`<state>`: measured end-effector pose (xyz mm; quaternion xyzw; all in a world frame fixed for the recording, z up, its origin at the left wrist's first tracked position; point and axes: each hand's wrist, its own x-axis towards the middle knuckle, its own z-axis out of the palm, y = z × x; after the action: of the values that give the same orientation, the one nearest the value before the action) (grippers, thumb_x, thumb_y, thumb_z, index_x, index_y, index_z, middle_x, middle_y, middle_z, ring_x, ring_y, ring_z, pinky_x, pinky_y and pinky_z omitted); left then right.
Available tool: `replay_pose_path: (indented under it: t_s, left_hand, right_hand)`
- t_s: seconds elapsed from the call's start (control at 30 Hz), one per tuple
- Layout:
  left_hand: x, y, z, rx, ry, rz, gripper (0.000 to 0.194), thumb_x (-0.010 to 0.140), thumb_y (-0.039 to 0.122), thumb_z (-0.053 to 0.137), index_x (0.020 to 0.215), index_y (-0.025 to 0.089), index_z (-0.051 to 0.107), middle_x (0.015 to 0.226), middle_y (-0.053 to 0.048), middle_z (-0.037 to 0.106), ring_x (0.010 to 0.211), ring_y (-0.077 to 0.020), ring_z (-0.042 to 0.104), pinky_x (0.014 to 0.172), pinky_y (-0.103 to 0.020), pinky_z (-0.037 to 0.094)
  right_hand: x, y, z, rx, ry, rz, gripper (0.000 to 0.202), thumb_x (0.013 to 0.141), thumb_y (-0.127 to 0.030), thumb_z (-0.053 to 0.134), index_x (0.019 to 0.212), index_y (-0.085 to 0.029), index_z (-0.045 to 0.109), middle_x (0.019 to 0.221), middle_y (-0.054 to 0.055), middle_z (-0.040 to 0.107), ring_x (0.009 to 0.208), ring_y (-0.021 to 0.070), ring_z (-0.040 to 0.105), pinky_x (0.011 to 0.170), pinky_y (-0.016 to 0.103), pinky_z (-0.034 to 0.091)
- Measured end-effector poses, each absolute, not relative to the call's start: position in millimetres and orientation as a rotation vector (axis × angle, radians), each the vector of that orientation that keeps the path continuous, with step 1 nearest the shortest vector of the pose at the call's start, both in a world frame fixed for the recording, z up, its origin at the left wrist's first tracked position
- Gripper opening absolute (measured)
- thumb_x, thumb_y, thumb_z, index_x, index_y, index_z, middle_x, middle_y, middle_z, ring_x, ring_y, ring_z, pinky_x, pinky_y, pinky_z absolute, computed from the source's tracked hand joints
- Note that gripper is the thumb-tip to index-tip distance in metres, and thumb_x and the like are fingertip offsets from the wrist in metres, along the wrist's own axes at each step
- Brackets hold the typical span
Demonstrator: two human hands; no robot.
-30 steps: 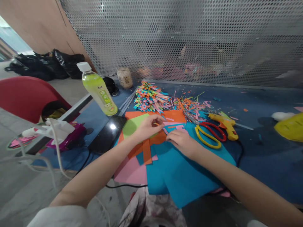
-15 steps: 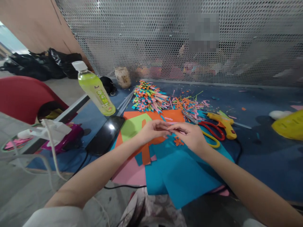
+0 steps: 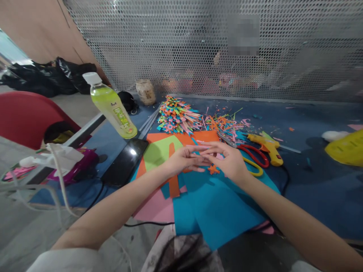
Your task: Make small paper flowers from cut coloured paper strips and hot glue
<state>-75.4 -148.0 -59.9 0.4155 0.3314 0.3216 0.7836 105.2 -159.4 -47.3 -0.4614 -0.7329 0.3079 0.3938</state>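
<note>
My left hand and my right hand meet fingertip to fingertip above the coloured sheets. A small pink paper piece shows between the bent fingers of my right hand. The left thumb and fingers are pinched at the same spot, and what lies in them is hidden. Just below my right fingers, an orange paper flower rests on the blue sheet. An orange strip lies under my left hand, partly over a green sheet. Scissors with red and yellow handles lie beside my right hand.
A cone of colourful paper pieces stands behind the hands, beside paper scraps. A yellow glue gun lies right. A phone and a tilted-looking green drink bottle are left. Perforated metal backs the table.
My fingers have shifted slightly at their meeting point; the left fingers are stretched further under the right ones. The orange flower stays in place. The view has moved slightly.
</note>
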Motion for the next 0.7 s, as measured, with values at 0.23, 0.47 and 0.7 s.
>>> replay_pose_path:
  t_s: [0.23,0.47,0.7]
  left_hand:
    - [-76.2,-147.0,-61.9,0.791,0.619,0.752,0.047,0.068,0.015,0.076,0.112,0.017,0.058,0.099,-0.01,0.074,0.082,-0.0204,0.072,0.07,-0.026,0.059]
    - [-73.1,-151.7,-61.3,0.835,0.58,0.72,0.049,0.075,0.019,0.07,0.12,0.019,0.052,0.104,-0.01,0.072,0.096,-0.024,0.069,0.08,-0.035,0.057]
    - [-74.1,-150.4,-65.1,1.245,0.68,0.825,0.045,0.081,0.038,0.063,0.119,0.018,0.051,0.094,-0.01,0.071,0.084,-0.0203,0.07,0.073,-0.033,0.056]
  right_hand:
    - [107.7,-161.6,-48.8,-1.119,-2.065,0.615,0.037,0.08,-0.02,0.063,0.117,-0.023,0.062,0.107,0.004,0.071,0.099,0.021,0.065,0.086,0.034,0.05]
    - [106.3,-166.9,-51.0,-1.003,-2.061,0.403,0.012,0.084,-0.022,0.059,0.093,-0.023,0.066,0.094,0.005,0.07,0.092,0.0202,0.064,0.083,0.036,0.051]
    - [111.7,-160.4,-47.0,-1.082,-1.611,0.91,0.012,0.076,-0.029,0.067,0.083,-0.02,0.064,0.083,0.004,0.071,0.078,0.0181,0.068,0.072,0.032,0.055]
